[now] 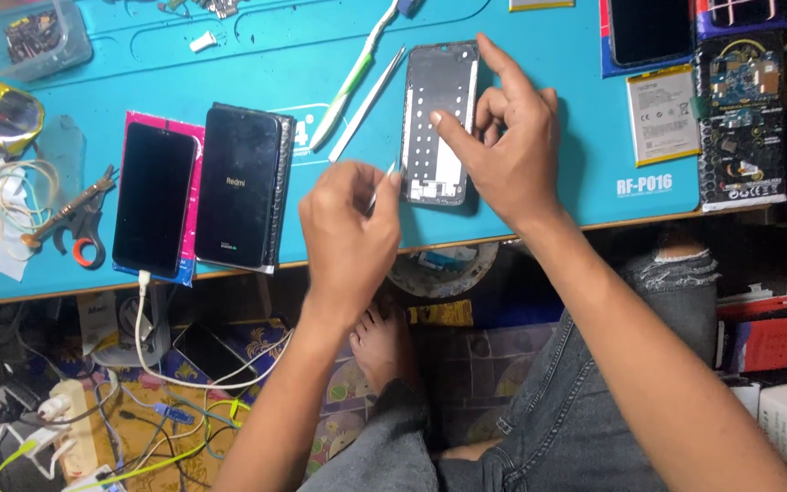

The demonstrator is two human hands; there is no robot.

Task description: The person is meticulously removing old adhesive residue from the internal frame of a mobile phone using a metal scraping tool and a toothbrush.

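An opened phone frame [436,118] with a bare metal inner plate lies upright on the blue work mat [548,55]. My right hand [503,146] rests on its right side, thumb and fingers touching the frame's edge and face. My left hand [348,228] is closed on thin metal tweezers [381,187] whose tips point at the frame's lower left edge. Two more phones lie to the left: one with a dark screen on a pink sheet [154,199], one black phone [239,187] stacked on another.
White plastic pry tools [357,77] lie left of the frame. Pliers with red handles [79,223], a phone battery [662,114], a circuit board [740,118] and a clear box [25,36] sit on the mat. Cables and a power strip [66,415] lie on the floor.
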